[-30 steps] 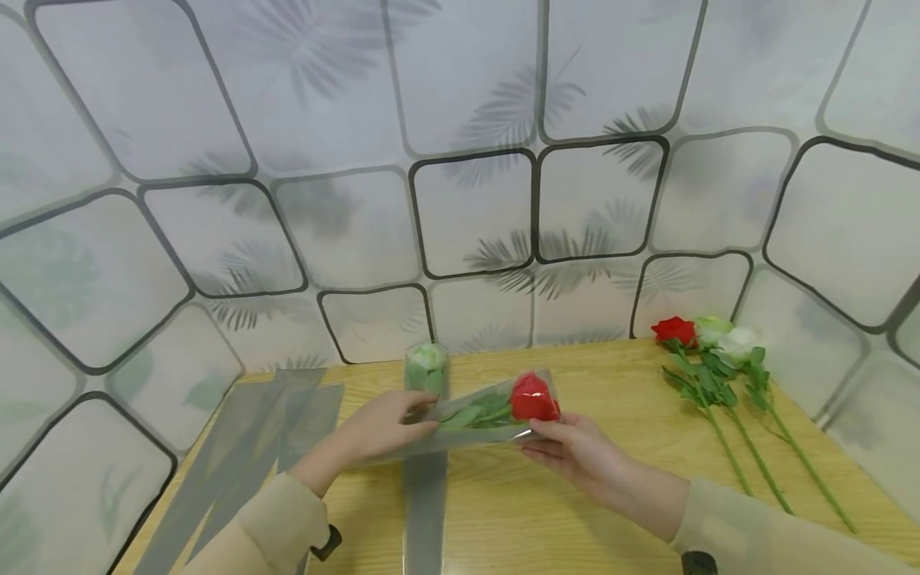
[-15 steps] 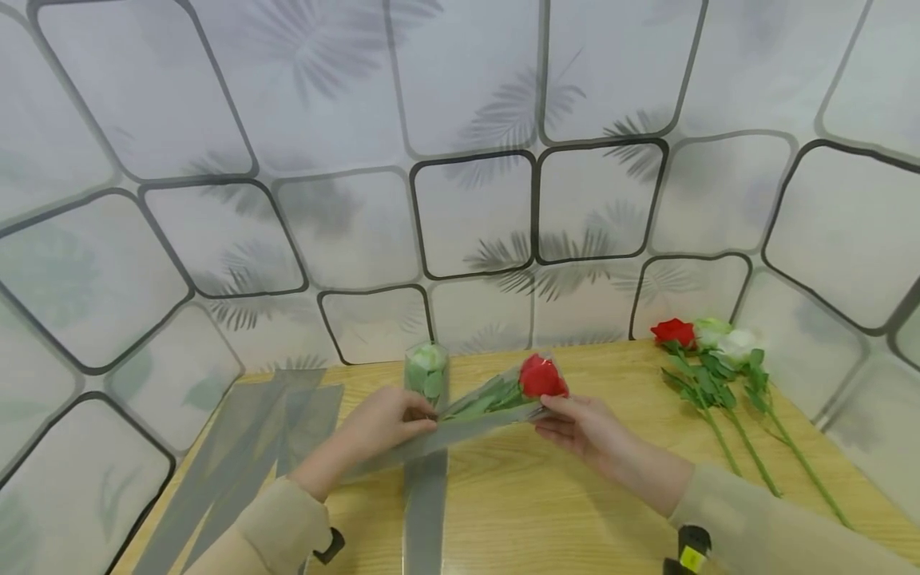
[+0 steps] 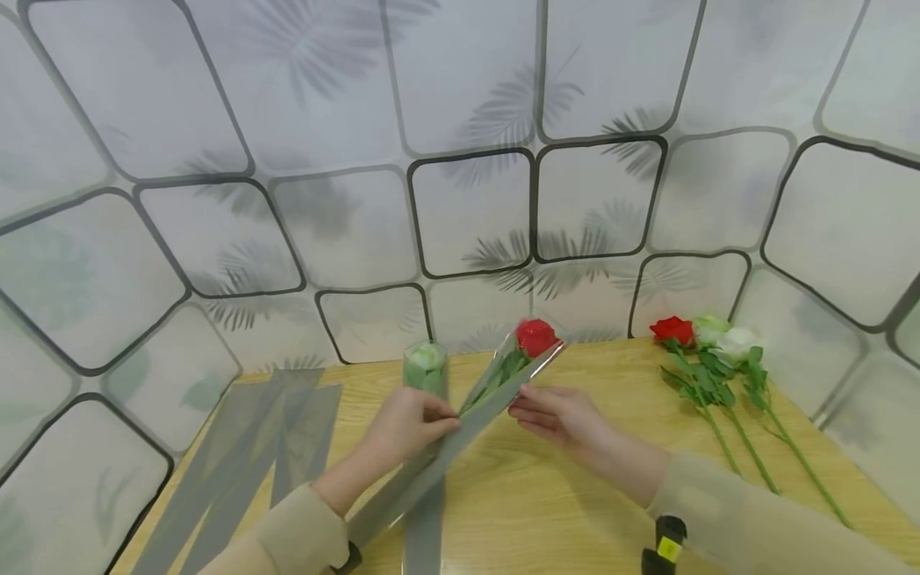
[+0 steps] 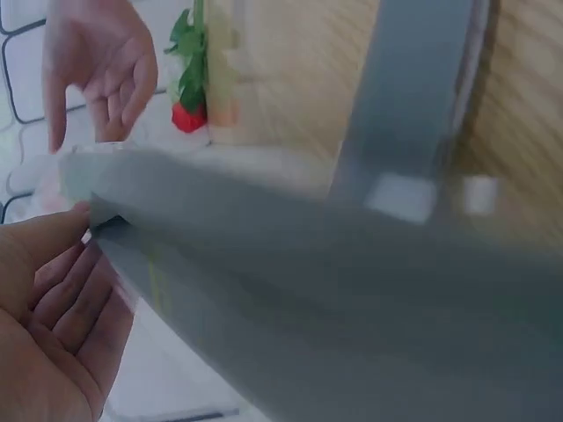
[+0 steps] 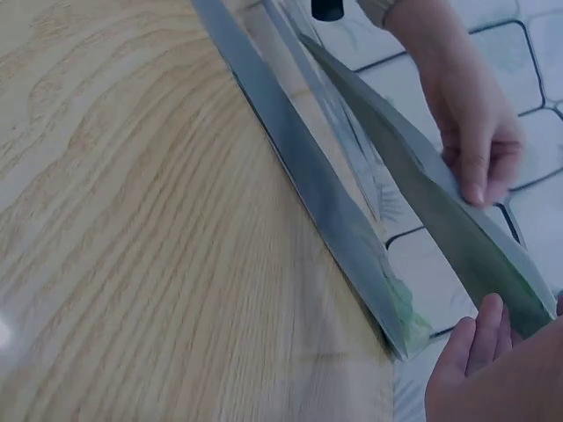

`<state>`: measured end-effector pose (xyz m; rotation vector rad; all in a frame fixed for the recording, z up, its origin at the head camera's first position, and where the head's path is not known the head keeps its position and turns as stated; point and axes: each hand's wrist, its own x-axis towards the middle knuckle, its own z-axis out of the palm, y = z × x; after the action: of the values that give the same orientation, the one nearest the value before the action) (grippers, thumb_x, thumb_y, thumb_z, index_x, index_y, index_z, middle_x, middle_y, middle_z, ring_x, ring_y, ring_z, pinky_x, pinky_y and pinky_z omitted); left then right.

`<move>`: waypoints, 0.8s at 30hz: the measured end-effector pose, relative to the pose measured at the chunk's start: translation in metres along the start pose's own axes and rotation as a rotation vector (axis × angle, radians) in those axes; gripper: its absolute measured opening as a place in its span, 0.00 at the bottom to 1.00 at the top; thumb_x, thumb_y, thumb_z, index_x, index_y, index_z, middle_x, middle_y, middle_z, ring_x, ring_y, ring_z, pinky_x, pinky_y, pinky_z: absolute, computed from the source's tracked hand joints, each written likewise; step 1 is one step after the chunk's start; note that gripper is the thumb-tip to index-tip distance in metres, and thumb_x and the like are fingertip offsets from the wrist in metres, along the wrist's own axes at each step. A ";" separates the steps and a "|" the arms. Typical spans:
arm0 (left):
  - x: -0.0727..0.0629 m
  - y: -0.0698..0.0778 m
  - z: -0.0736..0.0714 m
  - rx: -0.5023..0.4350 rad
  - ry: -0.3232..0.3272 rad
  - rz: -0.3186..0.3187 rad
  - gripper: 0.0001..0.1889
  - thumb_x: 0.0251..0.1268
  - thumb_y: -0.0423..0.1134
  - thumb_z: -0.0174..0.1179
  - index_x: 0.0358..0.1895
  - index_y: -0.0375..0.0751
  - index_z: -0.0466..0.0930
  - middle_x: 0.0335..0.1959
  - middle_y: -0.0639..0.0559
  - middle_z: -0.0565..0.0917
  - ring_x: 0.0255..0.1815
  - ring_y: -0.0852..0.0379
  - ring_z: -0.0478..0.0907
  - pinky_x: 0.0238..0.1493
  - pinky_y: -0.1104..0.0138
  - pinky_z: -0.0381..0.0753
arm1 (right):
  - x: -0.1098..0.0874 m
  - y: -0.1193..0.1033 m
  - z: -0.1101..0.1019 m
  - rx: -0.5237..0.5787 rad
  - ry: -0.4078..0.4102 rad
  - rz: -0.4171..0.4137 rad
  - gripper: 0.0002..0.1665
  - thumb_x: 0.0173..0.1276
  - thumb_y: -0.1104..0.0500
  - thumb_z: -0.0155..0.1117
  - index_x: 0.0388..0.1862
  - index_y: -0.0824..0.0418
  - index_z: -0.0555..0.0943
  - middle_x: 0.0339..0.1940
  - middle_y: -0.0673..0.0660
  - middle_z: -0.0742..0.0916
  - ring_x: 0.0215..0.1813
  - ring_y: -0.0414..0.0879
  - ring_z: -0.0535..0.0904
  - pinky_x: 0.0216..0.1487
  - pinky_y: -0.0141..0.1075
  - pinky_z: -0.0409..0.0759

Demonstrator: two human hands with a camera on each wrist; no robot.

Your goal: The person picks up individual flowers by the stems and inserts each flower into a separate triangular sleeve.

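Note:
A red rose [image 3: 536,338] stands in a flower sleeve [image 3: 460,447] with a clear front and grey back, tilted up to the right. My left hand [image 3: 402,427] pinches the sleeve's edge partway along between thumb and fingers. At the sleeve's right edge, below the bloom, is my right hand [image 3: 568,415]; its fingers are extended and lie against or just beside the film. In the left wrist view, the right hand's thumb and fingers [image 4: 114,79] are spread apart. Behind the held sleeve, a pale green rose [image 3: 426,363] lies in another sleeve on the table.
Several flat grey sleeves [image 3: 237,447] overlap at the table's left. Loose roses lie at the right: a red rose [image 3: 673,330], a white rose [image 3: 736,345] and a pale green one [image 3: 710,327]. Patterned panels [image 3: 474,216] enclose the wooden table [image 3: 546,519].
The wrapped red rose has swung from nearly level to a steeper slant, bloom end up. My right hand has slid from beside the bloom to lower along the sleeve; the left hand still pinches it.

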<state>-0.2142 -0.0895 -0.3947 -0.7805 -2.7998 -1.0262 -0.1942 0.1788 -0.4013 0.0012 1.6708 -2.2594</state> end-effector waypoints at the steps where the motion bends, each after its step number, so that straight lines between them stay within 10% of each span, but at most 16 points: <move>1: 0.000 0.003 0.002 -0.015 0.008 -0.009 0.04 0.64 0.39 0.76 0.35 0.42 0.94 0.33 0.51 0.94 0.34 0.59 0.91 0.38 0.71 0.88 | 0.000 0.002 0.003 -0.030 -0.009 -0.006 0.17 0.82 0.60 0.61 0.58 0.72 0.83 0.43 0.51 0.93 0.46 0.39 0.91 0.59 0.35 0.89; 7: 0.000 0.017 0.008 -0.094 0.023 -0.048 0.05 0.63 0.37 0.77 0.35 0.39 0.93 0.32 0.49 0.94 0.33 0.58 0.90 0.35 0.71 0.87 | -0.001 0.009 0.019 -0.218 0.024 -0.024 0.28 0.78 0.63 0.65 0.66 0.84 0.74 0.47 0.55 0.92 0.48 0.39 0.89 0.62 0.38 0.88; 24: 0.001 0.016 0.013 -0.256 -0.015 -0.137 0.04 0.69 0.31 0.70 0.41 0.32 0.92 0.35 0.42 0.94 0.29 0.60 0.89 0.30 0.70 0.88 | 0.028 0.016 0.035 -0.279 0.249 -0.039 0.23 0.74 0.70 0.66 0.63 0.83 0.78 0.60 0.75 0.86 0.47 0.45 0.89 0.59 0.44 0.90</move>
<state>-0.2061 -0.0707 -0.3949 -0.6249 -2.8025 -1.4288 -0.2096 0.1351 -0.4106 0.1934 2.1207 -2.1040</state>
